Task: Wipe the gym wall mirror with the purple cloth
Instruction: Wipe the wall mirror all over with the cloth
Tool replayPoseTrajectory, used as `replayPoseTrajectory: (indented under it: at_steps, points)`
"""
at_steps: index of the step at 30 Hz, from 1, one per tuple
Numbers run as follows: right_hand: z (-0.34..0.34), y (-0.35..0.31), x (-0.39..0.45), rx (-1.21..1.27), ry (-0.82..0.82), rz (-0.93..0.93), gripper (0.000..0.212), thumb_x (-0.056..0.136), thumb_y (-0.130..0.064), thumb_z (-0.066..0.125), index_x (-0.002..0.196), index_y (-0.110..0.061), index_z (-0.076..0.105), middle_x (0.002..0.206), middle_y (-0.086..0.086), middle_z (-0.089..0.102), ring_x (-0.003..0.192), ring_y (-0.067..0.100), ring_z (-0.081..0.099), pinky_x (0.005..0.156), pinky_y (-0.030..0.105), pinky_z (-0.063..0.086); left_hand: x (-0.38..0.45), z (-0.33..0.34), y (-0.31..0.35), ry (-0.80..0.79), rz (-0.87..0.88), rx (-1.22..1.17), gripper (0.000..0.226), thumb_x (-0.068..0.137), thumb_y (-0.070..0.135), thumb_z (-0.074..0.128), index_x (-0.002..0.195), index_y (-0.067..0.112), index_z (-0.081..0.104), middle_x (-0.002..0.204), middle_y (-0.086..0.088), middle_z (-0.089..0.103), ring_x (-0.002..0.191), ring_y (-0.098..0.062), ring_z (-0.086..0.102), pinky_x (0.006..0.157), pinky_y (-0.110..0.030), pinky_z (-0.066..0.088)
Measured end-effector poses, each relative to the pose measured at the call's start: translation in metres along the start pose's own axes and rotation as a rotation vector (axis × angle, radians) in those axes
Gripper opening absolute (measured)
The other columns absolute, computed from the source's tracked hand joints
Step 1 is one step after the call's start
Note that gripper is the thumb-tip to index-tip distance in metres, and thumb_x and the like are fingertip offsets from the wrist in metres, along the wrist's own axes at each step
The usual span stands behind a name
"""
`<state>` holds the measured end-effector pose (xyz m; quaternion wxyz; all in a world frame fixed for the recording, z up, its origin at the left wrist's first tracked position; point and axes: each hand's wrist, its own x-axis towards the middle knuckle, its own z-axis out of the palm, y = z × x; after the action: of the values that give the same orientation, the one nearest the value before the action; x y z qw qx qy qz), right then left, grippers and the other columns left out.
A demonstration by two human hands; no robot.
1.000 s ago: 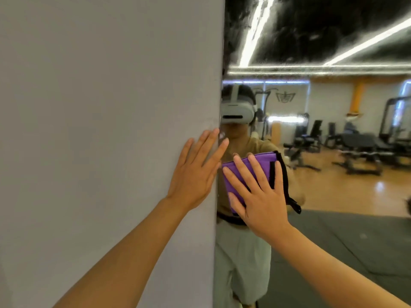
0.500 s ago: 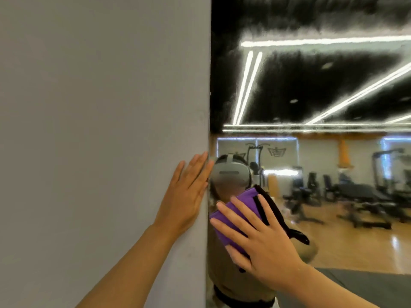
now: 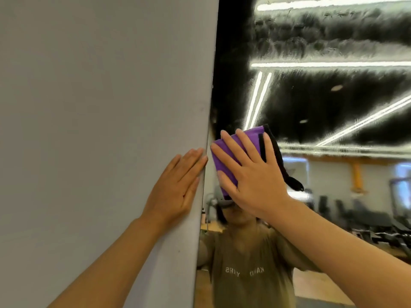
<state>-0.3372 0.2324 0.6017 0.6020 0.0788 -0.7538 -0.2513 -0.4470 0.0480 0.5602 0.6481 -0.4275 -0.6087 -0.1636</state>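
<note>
The gym wall mirror (image 3: 333, 107) fills the right side of the view, beside a grey wall (image 3: 100, 107) on the left. The wiping looks well short of finished: smeary, streaked haze covers the upper glass, across the reflected ceiling and light strips, while the lower glass around the reflected gym floor reads clearer. How far the mirror runs to the right, above and below is cut off, so the share left to do cannot be judged.

The right hand (image 3: 251, 174) presses the purple cloth (image 3: 224, 156) flat against the glass near the mirror's left edge, fingers spread and straight, a released grip that pins rather than clutches. The left hand (image 3: 178, 185) rests flat on the wall, holding nothing.

The cloth's dark edging (image 3: 278, 161) trails out from under the fingers; most of the cloth is hidden beneath the hand.
</note>
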Motion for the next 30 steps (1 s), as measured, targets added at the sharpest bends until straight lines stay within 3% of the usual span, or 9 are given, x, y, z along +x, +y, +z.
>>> replayPoseTrajectory:
  at_steps: [2, 6, 10, 12, 16, 20, 22, 26, 30]
  points:
    - [0.004, -0.012, -0.027, 0.010, -0.007, -0.045, 0.057, 0.103, -0.049, 0.026, 0.157, -0.030, 0.033, 0.165, 0.000, 0.028, 0.154, 0.028, 0.018, 0.121, 0.062, 0.012, 0.000, 0.000, 0.004, 0.000, -0.022, -0.014, 0.050, 0.106, 0.022, 0.030, 0.155, 0.009, 0.028, 0.162, -0.005, 0.030, 0.152, -0.016, 0.023, 0.125, -0.028, 0.008]
    - [0.012, -0.043, -0.109, -0.012, -0.073, -0.360, 0.058, 0.099, -0.054, 0.035, 0.153, -0.034, 0.039, 0.160, -0.004, 0.036, 0.151, 0.027, 0.027, 0.120, 0.059, 0.011, -0.002, -0.002, 0.010, -0.019, -0.040, -0.016, 0.050, 0.108, 0.023, 0.031, 0.155, 0.007, 0.028, 0.162, -0.006, 0.030, 0.152, -0.018, 0.024, 0.126, -0.030, 0.008]
    - [0.011, -0.033, -0.107, -0.020, -0.155, -0.487, 0.057, 0.099, -0.056, 0.037, 0.152, -0.038, 0.040, 0.158, -0.008, 0.038, 0.150, 0.022, 0.029, 0.121, 0.057, 0.009, -0.007, -0.003, 0.020, -0.024, -0.102, -0.029, 0.054, 0.110, 0.035, 0.026, 0.157, 0.011, 0.025, 0.165, -0.005, 0.025, 0.154, -0.015, 0.017, 0.126, -0.032, 0.005]
    - [0.007, -0.012, -0.083, -0.017, -0.140, -0.456, 0.057, 0.100, -0.056, 0.033, 0.154, -0.037, 0.037, 0.160, -0.006, 0.034, 0.152, 0.022, 0.026, 0.121, 0.058, 0.010, -0.010, -0.004, 0.022, -0.030, -0.124, -0.038, 0.055, 0.108, 0.035, 0.029, 0.158, 0.013, 0.024, 0.166, -0.003, 0.023, 0.154, -0.011, 0.013, 0.126, -0.030, 0.003]
    - [-0.009, 0.040, -0.031, -0.017, -0.076, -0.173, 0.061, 0.101, -0.054, 0.026, 0.157, -0.032, 0.034, 0.163, -0.001, 0.032, 0.153, 0.026, 0.024, 0.121, 0.060, 0.011, -0.006, -0.005, 0.025, -0.029, -0.158, -0.017, 0.056, 0.107, 0.040, 0.029, 0.158, 0.016, 0.020, 0.166, 0.000, 0.022, 0.154, -0.006, 0.010, 0.126, -0.031, 0.005]
    - [-0.008, 0.028, -0.043, -0.022, -0.059, -0.029, 0.060, 0.102, -0.051, 0.024, 0.158, -0.030, 0.031, 0.165, 0.001, 0.027, 0.154, 0.029, 0.018, 0.122, 0.062, 0.008, -0.002, -0.004, 0.044, -0.022, -0.278, 0.059, 0.057, 0.106, 0.041, 0.028, 0.159, 0.021, 0.016, 0.167, 0.000, 0.015, 0.154, -0.008, 0.006, 0.125, -0.030, 0.004]
    - [-0.002, 0.008, -0.078, -0.013, -0.052, -0.052, 0.059, 0.103, -0.050, 0.026, 0.158, -0.029, 0.032, 0.165, 0.001, 0.026, 0.154, 0.030, 0.017, 0.122, 0.061, 0.007, -0.005, -0.001, 0.055, -0.041, -0.334, 0.077, 0.059, 0.106, 0.043, 0.026, 0.160, 0.020, 0.019, 0.168, -0.003, 0.013, 0.155, -0.013, 0.004, 0.125, -0.030, 0.001]
    - [0.000, -0.007, -0.149, -0.035, -0.146, -0.268, 0.060, 0.101, -0.053, 0.032, 0.157, -0.031, 0.033, 0.164, -0.001, 0.028, 0.154, 0.029, 0.018, 0.122, 0.060, 0.008, -0.012, 0.006, 0.073, -0.051, -0.345, 0.115, 0.062, 0.108, 0.048, 0.016, 0.160, 0.016, 0.022, 0.169, -0.006, 0.012, 0.155, -0.018, 0.001, 0.124, -0.029, -0.007]
    - [-0.006, 0.019, -0.137, -0.036, -0.188, -0.390, 0.059, 0.101, -0.056, 0.028, 0.156, -0.034, 0.034, 0.162, -0.003, 0.030, 0.153, 0.025, 0.023, 0.122, 0.058, 0.008, -0.012, 0.012, 0.088, -0.024, -0.327, 0.134, 0.063, 0.108, 0.047, 0.012, 0.159, 0.012, 0.025, 0.168, -0.009, 0.015, 0.155, -0.021, 0.004, 0.124, -0.031, -0.006]
